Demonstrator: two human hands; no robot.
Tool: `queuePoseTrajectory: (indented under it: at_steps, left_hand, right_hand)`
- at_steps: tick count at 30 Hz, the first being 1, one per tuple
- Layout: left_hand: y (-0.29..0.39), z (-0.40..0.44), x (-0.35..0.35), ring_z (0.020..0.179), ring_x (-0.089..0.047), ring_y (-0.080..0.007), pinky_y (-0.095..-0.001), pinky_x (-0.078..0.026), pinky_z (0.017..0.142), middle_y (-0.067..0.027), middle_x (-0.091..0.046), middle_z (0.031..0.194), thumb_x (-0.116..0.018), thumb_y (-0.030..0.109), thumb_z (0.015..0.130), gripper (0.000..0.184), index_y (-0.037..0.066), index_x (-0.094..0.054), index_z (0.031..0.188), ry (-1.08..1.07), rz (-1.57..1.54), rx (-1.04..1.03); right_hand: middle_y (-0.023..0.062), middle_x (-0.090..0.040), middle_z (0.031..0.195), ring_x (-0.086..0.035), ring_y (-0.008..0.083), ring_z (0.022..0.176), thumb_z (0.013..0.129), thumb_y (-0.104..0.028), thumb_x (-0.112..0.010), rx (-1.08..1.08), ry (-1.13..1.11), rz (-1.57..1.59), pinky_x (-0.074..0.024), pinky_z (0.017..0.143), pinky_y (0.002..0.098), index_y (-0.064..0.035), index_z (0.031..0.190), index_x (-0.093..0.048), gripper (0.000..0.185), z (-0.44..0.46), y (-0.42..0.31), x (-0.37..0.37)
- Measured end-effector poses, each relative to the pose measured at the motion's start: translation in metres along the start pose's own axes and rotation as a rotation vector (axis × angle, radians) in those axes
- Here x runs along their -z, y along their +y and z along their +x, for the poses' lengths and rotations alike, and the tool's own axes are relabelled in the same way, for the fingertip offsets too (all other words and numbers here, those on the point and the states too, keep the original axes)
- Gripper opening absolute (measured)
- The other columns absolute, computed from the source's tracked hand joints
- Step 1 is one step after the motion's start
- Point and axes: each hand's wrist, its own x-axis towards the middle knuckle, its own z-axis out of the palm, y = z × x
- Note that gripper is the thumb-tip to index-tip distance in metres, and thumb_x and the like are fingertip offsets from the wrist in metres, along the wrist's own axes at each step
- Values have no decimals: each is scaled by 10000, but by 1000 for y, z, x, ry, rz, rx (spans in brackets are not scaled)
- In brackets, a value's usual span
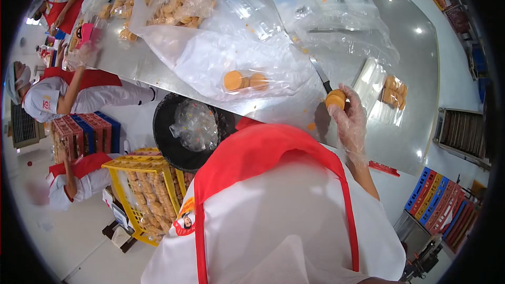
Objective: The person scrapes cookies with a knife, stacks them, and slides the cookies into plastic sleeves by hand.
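My right hand (351,121), in a clear plastic glove, holds a short stack of round tan biscuits (335,99) above the steel table. Just beyond the stack lies a knife (320,72), its dark handle toward my hand. To the left, two stacks of biscuits (235,80) rest in a clear bag on a white plastic sheet (202,55). Right of my hand are flat clear bags (369,81) and a packed bag of biscuits (393,92). My left hand does not show.
The steel table (273,109) also bears a large bag of biscuits (179,10) and plastic sheeting (336,10). A black bin (171,150) and a yellow crate (138,165) stand left of me. Co-workers (79,92) are at the left.
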Motion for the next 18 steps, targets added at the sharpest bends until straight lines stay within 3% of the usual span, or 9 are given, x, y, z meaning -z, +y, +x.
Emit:
queuePoseTrajectory:
  at_steps: [2,4,7,9,12,15,18]
  left_hand:
    - [1,-2,16,1103,-580,-156,-304,-460,947,-90,-631,1197,-673,104,901,387,5,-565,1259,178,23,24]
    - [33,1,37,1107,-576,-149,-303,-457,949,-81,-638,1186,-679,119,901,375,4,-577,1244,395,-115,-120]
    - [122,2,60,1025,-638,-208,-325,-492,904,-108,-665,1123,-730,131,846,420,-1,-588,1218,559,-373,-659]
    - [194,-19,60,1096,-616,-253,-347,-484,928,-143,-625,1198,-787,167,792,536,-3,-570,1251,521,-194,-808]
    - [276,-51,49,1182,-571,-316,-380,-478,966,-166,-554,1312,-855,230,690,730,2,-533,1303,570,317,-969]
    - [314,-47,37,1204,-556,-343,-399,-473,989,-166,-541,1332,-874,235,635,816,16,-513,1333,523,537,-1020]
    - [332,-36,31,1187,-562,-349,-402,-479,972,-162,-542,1327,-878,223,621,802,26,-528,1315,377,611,-971]
  right_hand:
    - [92,-587,1102,-552,125,908,847,-92,-673,17,-27,-41,-478,815,264,65,1370,-467,583,8,-2,-1]
    - [88,-593,1102,-555,134,896,844,-125,-684,-8,-71,-15,-479,808,276,61,1365,-473,592,16,-9,-5]
    - [82,-609,1076,-568,151,868,838,-201,-697,-122,-178,99,-486,790,299,53,1346,-495,602,37,-17,-15]
    - [83,-621,1057,-581,162,855,831,-255,-699,-250,-276,133,-489,773,312,42,1328,-519,607,56,-12,-19]
    - [128,-643,1021,-605,196,856,811,-267,-685,-161,-304,-189,-494,782,330,33,1288,-555,579,67,-15,-32]
    - [181,-652,964,-619,242,840,780,-255,-678,52,-263,-448,-495,776,352,37,1214,-596,530,72,-14,-44]
    - [202,-642,884,-616,282,800,763,-256,-670,-17,-334,-477,-495,770,380,45,1137,-619,483,76,-27,-52]
